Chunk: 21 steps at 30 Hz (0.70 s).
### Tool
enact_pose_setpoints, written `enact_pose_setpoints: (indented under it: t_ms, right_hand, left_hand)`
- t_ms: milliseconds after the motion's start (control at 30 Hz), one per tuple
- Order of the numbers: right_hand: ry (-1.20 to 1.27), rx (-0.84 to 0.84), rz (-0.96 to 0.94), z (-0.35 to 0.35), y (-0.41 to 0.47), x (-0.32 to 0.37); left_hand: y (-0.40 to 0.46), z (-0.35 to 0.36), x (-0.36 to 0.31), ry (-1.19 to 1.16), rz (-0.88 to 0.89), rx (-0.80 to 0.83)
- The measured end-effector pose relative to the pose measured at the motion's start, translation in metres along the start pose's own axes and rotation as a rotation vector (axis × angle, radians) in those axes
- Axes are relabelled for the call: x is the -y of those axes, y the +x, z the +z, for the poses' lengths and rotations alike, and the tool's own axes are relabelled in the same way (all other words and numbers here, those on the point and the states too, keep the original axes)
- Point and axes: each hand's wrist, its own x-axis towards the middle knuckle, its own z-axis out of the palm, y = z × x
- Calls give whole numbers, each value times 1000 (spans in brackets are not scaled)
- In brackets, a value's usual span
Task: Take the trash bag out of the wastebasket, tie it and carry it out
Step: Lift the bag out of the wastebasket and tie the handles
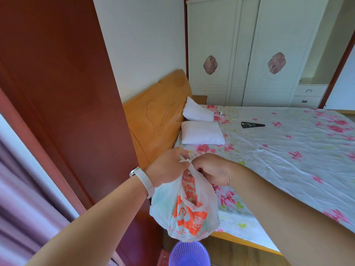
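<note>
Two hands meet at the gathered neck of a white trash bag [184, 212] printed in orange, each pinching a strip of its plastic — the left hand [169, 166], with a pale watch [143, 178] on its wrist, and the right hand [213, 169] just beside it. Nearest the camera, at the bottom edge, stands a purple mesh wastebasket [189, 254]; what lies inside it cannot be told. The bag hangs free directly above it, clear of the rim, long axis vertical, neck up and rounded bottom down — bulging, its contents hidden behind the plastic. Beyond lies a bed [278, 150] with a floral sheet, two white pillows [201, 132] by the orange headboard [153, 116], and a dark flat object [252, 125]. Farthest back stands a white wardrobe [249, 45].
</note>
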Motion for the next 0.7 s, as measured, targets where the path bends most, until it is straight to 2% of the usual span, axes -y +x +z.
enact_pose_setpoints:
  t_ms: [167,300,400,500,633,700]
  right_hand:
    - [-84,53,0,-2,-8,-2]
    - [-229,99,-66,3,-11,-4]
    - [-481,-4,-144,10,-16,-2]
    - [-727,-181,-226,17,-15,-9]
    - [-800,-440,-435,28,-13,-19]
    - [-816,-517,-515,31,-12,-20]
  left_hand:
    - [4,-1,0,60,-68,24]
    - [8,-3,0,-74,-184,96]
    - [7,-6,1,-232,-255,135]
    - [5,-9,6,-388,-283,122]
    - [7,-10,6,-589,-327,43]
    - [7,-13,7,-643,-337,18]
